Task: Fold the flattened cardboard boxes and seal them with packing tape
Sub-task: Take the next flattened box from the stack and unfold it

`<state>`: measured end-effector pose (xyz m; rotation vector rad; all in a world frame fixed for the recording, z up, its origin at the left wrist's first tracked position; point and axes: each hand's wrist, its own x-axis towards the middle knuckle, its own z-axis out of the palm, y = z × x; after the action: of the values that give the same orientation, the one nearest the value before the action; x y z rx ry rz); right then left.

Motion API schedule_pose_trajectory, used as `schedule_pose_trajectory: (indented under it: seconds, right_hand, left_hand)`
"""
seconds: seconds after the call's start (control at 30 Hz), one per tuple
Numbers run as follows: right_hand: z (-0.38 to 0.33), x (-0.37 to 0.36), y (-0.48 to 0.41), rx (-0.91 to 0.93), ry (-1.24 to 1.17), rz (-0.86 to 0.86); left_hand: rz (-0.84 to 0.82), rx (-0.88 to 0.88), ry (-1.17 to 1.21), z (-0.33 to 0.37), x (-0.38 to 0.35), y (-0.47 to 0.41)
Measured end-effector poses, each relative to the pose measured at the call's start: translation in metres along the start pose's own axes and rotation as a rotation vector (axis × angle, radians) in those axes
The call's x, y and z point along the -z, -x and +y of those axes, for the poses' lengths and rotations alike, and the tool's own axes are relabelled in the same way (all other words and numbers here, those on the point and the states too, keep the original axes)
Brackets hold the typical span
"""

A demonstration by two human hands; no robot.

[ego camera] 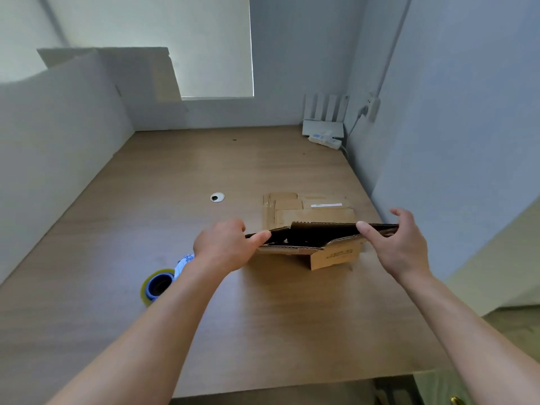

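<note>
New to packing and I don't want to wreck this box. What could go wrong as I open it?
The box is barely open and pinched only at its ends by the left hand and right hand; uneven pulling might crease or tear a panel. The tape roll sits close beside the left forearm, so an arm sweep could send it rolling.

I see my left hand [225, 247] and right hand [400, 244] gripping opposite ends of a partly opened cardboard box [318, 244] above the desk [175, 185], flattened boxes [306, 209] behind it, tape roll [156, 286] at left.
</note>
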<state>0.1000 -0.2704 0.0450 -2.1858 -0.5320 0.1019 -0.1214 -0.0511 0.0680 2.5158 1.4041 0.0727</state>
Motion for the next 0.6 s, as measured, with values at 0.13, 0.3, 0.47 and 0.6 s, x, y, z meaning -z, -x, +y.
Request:
schedule_pose_trajectory:
  seconds: [0.13, 0.3, 0.47, 0.6]
  right_hand:
    - [-0.011, 0.004, -0.006, 0.032, -0.102, -0.053]
    - [-0.03, 0.017, -0.023, 0.105, -0.095, -0.134]
    - [-0.042, 0.007, -0.041, 0.096, -0.083, -0.213]
    - [-0.029, -0.014, -0.032, -0.015, -0.195, -0.192]
  left_hand:
    - [-0.048, -0.049, -0.036, 0.001, 0.004, 0.005]
    - [-0.077, -0.007, 0.09, 0.013, 0.03, 0.004]
    - [-0.238, 0.142, 0.412, 0.021, 0.032, 0.018]
    - [-0.213, 0.237, 0.511, 0.02, 0.007, 0.029]
